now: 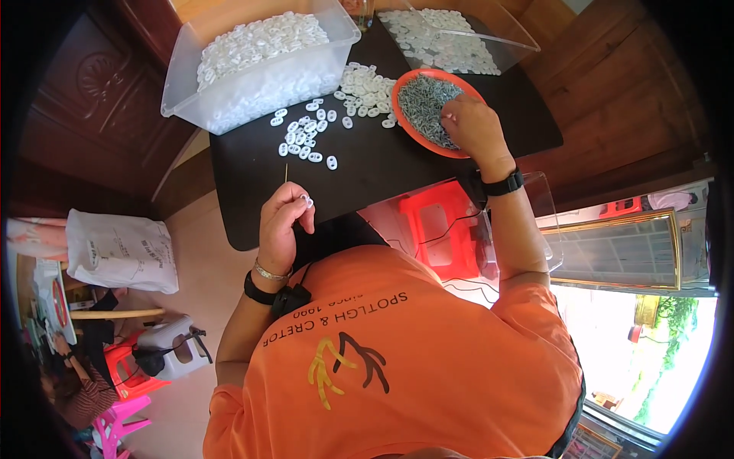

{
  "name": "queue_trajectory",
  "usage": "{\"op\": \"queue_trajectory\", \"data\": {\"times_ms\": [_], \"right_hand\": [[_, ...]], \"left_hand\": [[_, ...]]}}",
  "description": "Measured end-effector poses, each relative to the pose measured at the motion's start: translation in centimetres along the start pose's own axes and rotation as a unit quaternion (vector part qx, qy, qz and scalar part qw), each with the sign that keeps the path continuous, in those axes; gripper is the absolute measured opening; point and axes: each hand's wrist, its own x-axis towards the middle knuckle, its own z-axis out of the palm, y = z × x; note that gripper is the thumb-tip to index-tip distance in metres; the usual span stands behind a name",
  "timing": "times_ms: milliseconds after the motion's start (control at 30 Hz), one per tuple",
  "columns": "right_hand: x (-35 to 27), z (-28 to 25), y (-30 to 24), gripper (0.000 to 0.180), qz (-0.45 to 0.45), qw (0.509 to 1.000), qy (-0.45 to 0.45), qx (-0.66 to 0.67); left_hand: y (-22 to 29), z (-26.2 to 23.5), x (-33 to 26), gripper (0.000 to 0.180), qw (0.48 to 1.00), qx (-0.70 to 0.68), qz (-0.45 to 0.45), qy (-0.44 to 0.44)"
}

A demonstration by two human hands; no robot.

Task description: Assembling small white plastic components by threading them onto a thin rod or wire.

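My left hand (283, 222) hovers over the near edge of a black table (382, 172), pinching a small white oval ring (306, 201) together with a thin pale stick (287, 174) that points up. My right hand (470, 126) rests in an orange dish (404, 122) filled with tiny grey-green pieces (422, 103), fingers curled onto the pile. Loose white oval rings (306, 136) lie scattered between the hands. Both wrists wear black bands.
A clear bin (260, 65) heaped with white rings stands at the table's far left. A clear tray (451, 38) of white rings sits at the far right. A red stool (436, 229) is below the table, and a white bag (122, 252) lies on the floor at left.
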Motion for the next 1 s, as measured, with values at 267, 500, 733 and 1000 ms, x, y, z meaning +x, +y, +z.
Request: {"op": "queue_trajectory", "data": {"times_ms": [267, 500, 733, 1000], "right_hand": [[0.3, -1.1, -0.6, 0.008, 0.059, 0.995, 0.014, 0.079], [0.2, -1.3, -0.7, 0.014, 0.062, 0.986, 0.034, 0.151], [-0.1, -2.3, -5.0, 0.009, 0.040, 0.925, 0.001, 0.377], [0.8, -3.1, -11.5, 0.009, -0.019, 0.864, -0.056, 0.500]], "left_hand": [[-0.2, -0.2, -0.2, 0.016, 1.000, -0.010, 0.002, 0.000], [-0.3, -0.2, -0.1, 0.015, 1.000, -0.007, 0.003, 0.002], [0.3, 0.2, -0.1, 0.016, 1.000, 0.010, -0.002, 0.018], [2.5, 1.4, 1.3, 0.016, 0.999, 0.023, 0.023, 0.007]]}}
